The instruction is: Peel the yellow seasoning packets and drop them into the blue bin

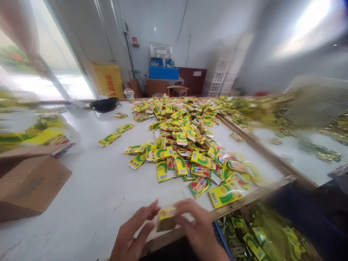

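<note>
At the near edge of the white table [89, 188], my left hand [133, 233] and my right hand [197, 226] together hold a small stack of yellow-green packets [166, 218]. Fingers of both hands curl round the stack's ends. A large heap of the same yellow and green packets [185, 141] is spread over the middle and far side of the table, just beyond my hands. A few single packets [109, 139] lie apart to the heap's left.
An open cardboard box [29, 185] sits at the left, with more packets behind it. A blue crate of packets [255, 235] stands below the table edge at right. A black bag [104, 104] and a drink cup [129, 95] stand at the far edge.
</note>
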Demonstrator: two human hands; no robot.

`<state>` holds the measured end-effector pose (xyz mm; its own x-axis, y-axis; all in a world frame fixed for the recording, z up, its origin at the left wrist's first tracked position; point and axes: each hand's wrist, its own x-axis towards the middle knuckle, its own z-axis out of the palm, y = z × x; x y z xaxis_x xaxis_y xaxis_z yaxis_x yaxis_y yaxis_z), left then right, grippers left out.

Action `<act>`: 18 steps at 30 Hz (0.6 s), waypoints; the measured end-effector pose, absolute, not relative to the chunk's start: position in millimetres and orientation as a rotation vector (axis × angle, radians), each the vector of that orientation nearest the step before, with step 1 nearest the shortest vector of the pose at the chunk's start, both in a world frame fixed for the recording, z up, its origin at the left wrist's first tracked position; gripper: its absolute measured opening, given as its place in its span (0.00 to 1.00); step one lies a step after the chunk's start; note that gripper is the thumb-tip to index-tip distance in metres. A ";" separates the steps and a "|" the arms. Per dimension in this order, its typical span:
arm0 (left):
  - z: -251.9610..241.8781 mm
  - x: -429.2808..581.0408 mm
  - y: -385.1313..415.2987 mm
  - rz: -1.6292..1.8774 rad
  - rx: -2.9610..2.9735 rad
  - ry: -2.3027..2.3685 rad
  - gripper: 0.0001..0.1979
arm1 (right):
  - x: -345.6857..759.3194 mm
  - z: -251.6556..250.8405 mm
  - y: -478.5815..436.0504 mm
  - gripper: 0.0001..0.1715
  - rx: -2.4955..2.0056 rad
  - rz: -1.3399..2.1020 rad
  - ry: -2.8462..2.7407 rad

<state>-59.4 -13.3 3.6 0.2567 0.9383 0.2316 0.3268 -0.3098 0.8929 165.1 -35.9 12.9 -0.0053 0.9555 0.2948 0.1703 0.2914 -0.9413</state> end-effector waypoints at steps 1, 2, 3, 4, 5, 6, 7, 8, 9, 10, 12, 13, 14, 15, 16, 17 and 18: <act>9.3 -52.2 0.5 1.027 1.851 1.165 0.22 | 193.6 15.4 -42.4 0.06 -1.205 0.875 -1.364; 14.4 -43.2 17.4 1.008 1.934 1.162 0.22 | 227.8 16.7 -51.5 0.06 -1.329 0.852 -1.289; 18.5 -32.6 36.8 0.946 2.071 1.101 0.21 | 265.6 16.6 -63.0 0.07 -1.468 0.843 -1.258; 21.0 -21.2 57.5 0.923 2.197 1.046 0.22 | 304.0 15.1 -76.5 0.09 -1.644 0.853 -1.241; 21.8 -9.3 77.9 0.898 2.249 1.050 0.23 | 339.9 12.8 -91.1 0.11 -1.821 0.789 -1.225; 20.8 2.4 96.9 0.896 2.249 1.058 0.23 | 370.2 10.0 -105.5 0.10 -1.985 0.650 -1.147; 18.3 13.6 113.3 0.905 2.235 1.081 0.24 | 392.2 7.5 -118.2 0.12 -2.108 0.527 -1.058; 14.9 23.8 126.3 0.916 2.199 1.116 0.25 | 404.4 5.4 -127.6 0.12 -2.172 0.440 -0.986; 10.8 32.7 135.7 0.934 2.160 1.153 0.25 | 406.4 4.0 -132.3 0.13 -2.184 0.414 -0.944; 6.5 40.0 141.7 0.954 2.120 1.194 0.24 | 398.6 3.4 -131.3 0.14 -2.153 0.448 -0.944; -1.6 49.1 145.0 1.000 2.031 1.280 0.17 | 361.3 3.5 -111.2 0.15 -1.984 0.610 -1.027; -5.0 50.5 143.5 1.023 1.981 1.317 0.13 | 336.0 3.7 -93.6 0.15 -1.876 0.684 -1.085; -7.9 49.9 140.7 1.043 1.928 1.347 0.12 | 309.1 3.7 -73.0 0.15 -1.763 0.743 -1.136; -10.2 47.1 136.8 1.058 1.874 1.368 0.14 | 282.1 3.0 -51.1 0.14 -1.663 0.784 -1.188; -12.0 42.4 132.0 1.065 1.820 1.379 0.17 | 256.3 1.8 -29.9 0.14 -1.580 0.816 -1.241; -13.1 36.0 126.3 1.062 1.768 1.380 0.21 | 232.4 0.2 -10.7 0.14 -1.526 0.815 -1.292; -13.7 28.3 119.5 1.054 1.718 1.374 0.24 | 211.0 -1.8 5.4 0.16 -1.502 0.779 -1.368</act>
<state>28.3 119.5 -13.7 0.1112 0.9786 0.1729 0.4209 -0.2040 0.8839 211.0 5.4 -1.8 0.1791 0.9753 0.1292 0.3862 0.0511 -0.9210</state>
